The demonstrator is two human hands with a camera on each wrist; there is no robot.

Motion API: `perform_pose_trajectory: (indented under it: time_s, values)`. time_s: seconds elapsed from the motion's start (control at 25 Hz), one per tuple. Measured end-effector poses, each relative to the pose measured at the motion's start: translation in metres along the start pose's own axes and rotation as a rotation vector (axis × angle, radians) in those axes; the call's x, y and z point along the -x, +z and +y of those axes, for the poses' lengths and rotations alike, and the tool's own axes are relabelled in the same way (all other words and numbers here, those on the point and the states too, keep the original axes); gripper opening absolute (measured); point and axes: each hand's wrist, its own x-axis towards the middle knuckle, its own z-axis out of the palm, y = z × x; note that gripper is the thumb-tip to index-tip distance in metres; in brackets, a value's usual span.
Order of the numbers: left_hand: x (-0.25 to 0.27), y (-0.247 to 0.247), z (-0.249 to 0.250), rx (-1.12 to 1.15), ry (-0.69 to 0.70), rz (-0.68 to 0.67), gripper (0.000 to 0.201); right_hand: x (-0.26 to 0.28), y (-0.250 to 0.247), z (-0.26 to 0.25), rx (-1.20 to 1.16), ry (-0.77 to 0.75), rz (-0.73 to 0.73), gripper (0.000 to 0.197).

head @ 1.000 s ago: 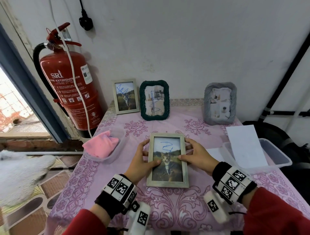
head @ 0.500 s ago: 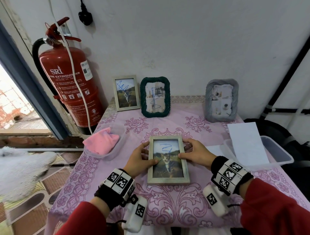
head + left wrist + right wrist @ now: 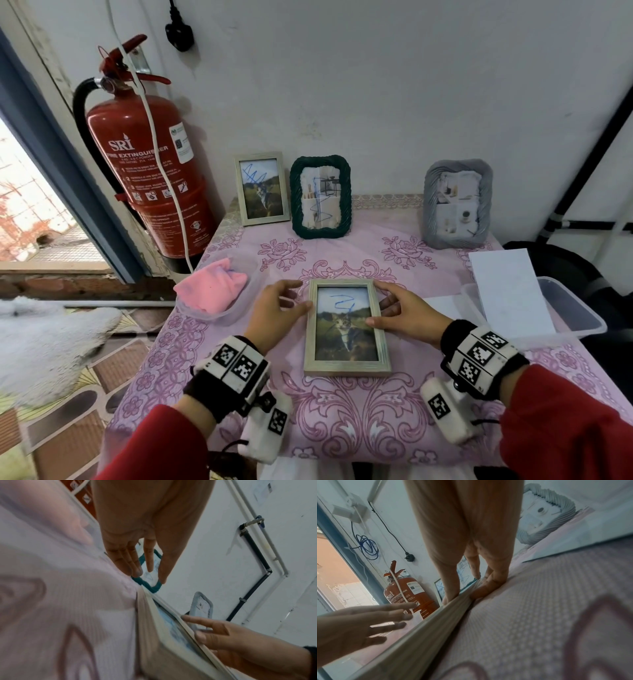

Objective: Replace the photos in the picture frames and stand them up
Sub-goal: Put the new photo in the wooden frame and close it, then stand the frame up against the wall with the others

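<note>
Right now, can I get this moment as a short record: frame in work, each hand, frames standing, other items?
frame in work: pale wooden frame with cat photo, flat, face up on the table
left hand: fingers straight, thumb at frame's left edge
right hand: thumb on frame's right edge, fingers beside it
frames standing: three at the wall, small wooden frame, green frame, grey frame
other items: pink cloth, clear tub

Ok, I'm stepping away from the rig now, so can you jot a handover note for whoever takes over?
The flat frame lies face up on the table.
Left hand: open at its left edge.
Right hand: pinches its right edge, thumb on top.
Done: small wooden frame, green frame and grey frame stand by the wall.
Left: stand the flat frame up; which photos still need swapping, cannot tell.
</note>
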Motion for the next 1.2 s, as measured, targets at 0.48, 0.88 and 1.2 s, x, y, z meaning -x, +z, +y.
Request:
perform_pose_trajectory:
  time_s: [0.48,0.88,1.2]
  values:
    - [-0.032,-0.117,-0.044,-0.696,-0.06,0.018,0.055,-0.005,-0.004,0.01,-0.02,-0.005,-0.006,0.086]
    - [-0.042,-0.112,-0.048,-0.691,-0.121,-0.018,0.042,-0.007,-0.004,0.013,-0.021,-0.009,0.001,0.084]
    - [-0.036,-0.114,-0.036,-0.548,0.033,0.119,0.034,-0.007,-0.004,0.015,-0.005,-0.019,0.008,0.082]
